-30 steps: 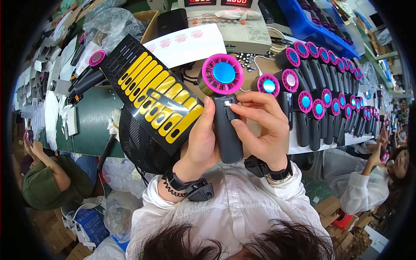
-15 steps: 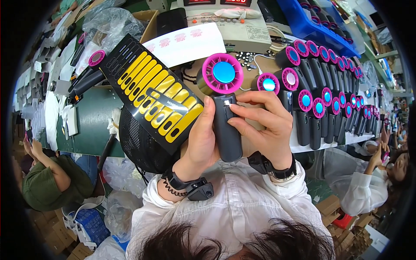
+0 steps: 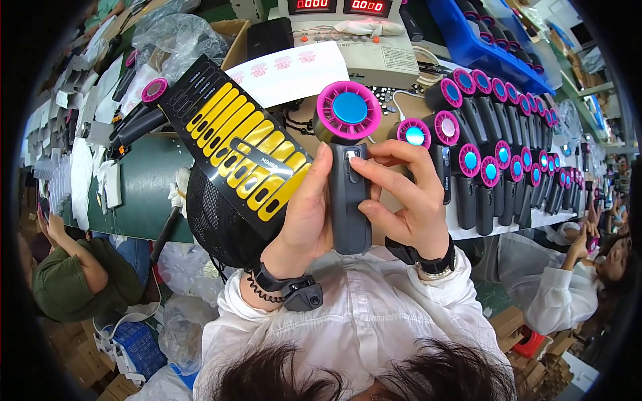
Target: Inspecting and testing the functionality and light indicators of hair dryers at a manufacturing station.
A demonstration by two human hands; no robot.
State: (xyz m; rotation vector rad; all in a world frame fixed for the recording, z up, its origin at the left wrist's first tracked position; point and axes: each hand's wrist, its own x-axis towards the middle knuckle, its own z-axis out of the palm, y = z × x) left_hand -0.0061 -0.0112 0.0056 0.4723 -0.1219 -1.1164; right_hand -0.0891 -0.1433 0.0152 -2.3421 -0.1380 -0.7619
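Observation:
A dark grey handheld fan (image 3: 350, 220), with a magenta ringed head (image 3: 349, 110) and a blue centre disc, stands upright before me, head away from me. My left hand (image 3: 302, 214) is closed around the handle from the left, its thumb along the upper edge. My right hand (image 3: 409, 194) is curled against the other side, the index fingertip on the small light patch near the top of the handle and the thumb by its right edge. Left of the fan lies a black sheet of yellow oval stickers (image 3: 234, 144), partly over a black mesh bag (image 3: 217, 207).
Rows of similar fans (image 3: 491, 174) lie along the right side. Behind stand a power meter (image 3: 354, 40) with red displays and a blue crate (image 3: 468, 40) of fans. A white printed sheet (image 3: 287, 73) lies before the meter. Co-workers sit at left (image 3: 87, 267) and right (image 3: 562, 294).
The fan and both hands have shifted very slightly. My right thumb has moved down and away from the front of the handle, while the index fingertip stays near the light patch.

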